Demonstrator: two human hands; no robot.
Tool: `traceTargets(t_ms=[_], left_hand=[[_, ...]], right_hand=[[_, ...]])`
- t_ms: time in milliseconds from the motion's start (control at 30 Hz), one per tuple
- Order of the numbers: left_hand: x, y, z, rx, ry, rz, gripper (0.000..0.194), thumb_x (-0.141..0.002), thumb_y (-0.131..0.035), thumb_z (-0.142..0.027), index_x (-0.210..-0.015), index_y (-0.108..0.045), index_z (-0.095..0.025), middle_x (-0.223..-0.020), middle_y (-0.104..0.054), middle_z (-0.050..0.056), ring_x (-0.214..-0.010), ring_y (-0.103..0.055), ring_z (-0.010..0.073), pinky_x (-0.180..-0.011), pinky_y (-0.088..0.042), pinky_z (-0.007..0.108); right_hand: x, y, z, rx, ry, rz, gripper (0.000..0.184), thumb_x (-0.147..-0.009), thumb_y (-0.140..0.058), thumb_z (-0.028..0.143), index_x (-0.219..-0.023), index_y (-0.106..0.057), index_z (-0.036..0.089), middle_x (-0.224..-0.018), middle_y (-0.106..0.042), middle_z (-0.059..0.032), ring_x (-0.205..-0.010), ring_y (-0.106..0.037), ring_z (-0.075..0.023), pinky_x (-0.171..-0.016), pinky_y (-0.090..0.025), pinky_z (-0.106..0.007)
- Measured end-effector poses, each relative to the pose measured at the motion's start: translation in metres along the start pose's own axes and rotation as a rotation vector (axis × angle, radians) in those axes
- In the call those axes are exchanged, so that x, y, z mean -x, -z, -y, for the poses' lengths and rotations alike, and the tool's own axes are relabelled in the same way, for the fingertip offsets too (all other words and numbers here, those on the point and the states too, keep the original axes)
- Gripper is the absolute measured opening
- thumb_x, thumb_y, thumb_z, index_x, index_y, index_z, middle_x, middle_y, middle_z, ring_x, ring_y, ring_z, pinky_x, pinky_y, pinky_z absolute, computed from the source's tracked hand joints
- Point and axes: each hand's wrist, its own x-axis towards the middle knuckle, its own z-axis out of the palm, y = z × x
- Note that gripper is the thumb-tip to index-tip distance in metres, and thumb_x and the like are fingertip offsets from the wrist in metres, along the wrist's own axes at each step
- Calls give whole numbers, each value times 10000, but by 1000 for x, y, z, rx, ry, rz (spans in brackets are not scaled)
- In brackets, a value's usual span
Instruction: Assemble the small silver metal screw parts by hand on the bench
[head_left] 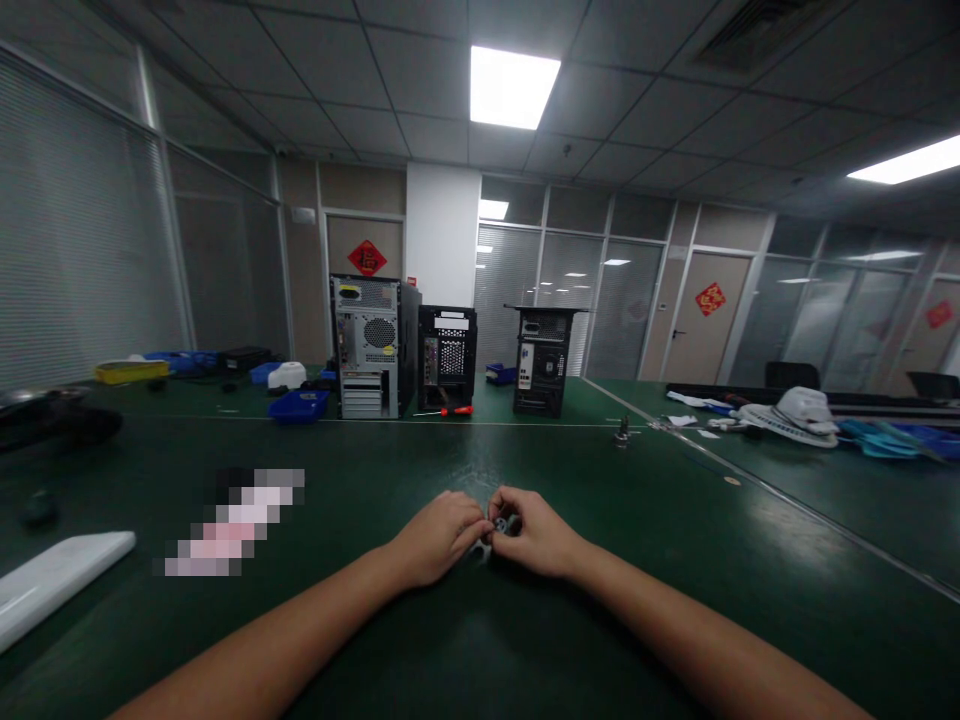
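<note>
In the head view, the small grey part (502,524) sat pinched in the right hand (531,532), fingers curled nearly closed round it! The left hand (448,537), fingertips bunched, met it from the left, well in from the counter's (637,620) far edge.
</note>
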Motion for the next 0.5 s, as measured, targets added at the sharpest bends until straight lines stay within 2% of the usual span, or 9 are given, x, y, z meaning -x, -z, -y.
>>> traceTargets(t_ms=[133, 267, 367, 500], left_hand=[[1, 1, -2, -13, -8, 16, 341, -1055, -366, -340, -920, -643, -192, -921, -679, 24, -895, -580, 168, -840, -393, 301], [2, 3, 2, -35, 12, 7, 362, -1052, -365, -373, -929, -662, -207, -913, -683, 27, -918, -585, 179, -840, -393, 312], [3, 6, 10, -73, 46, -7, 376, -1046, -370, -400, -929, -669, -205, -912, -683, 34, -906, -586, 186, -830, -394, 324], [8, 9, 30, -132, 112, -28, 411, -1039, -362, -434, -951, -685, -196, -931, -683, 55, -906, -590, 197, -843, -407, 334]], right_hand=[[-2, 3, -1, 55, 22, -26, 142, -738, -677, 162, -867, -626, 191, -809, -656, 14, -708, -569, -118, -645, -439, -221], [-5, 15, -13, 74, -10, -110, 188, -740, -662, 158, -925, -652, 190, -840, -674, -5, -741, -605, -137, -689, -475, -247], [-5, 35, -33, 124, -44, -181, 185, -746, -661, 189, -930, -681, 180, -871, -688, -28, -761, -625, -153, -719, -499, -277], [1, 74, -73, 249, -90, -294, 166, -754, -657, 257, -892, -705, 177, -883, -695, -40, -784, -641, -173, -746, -512, -306]])
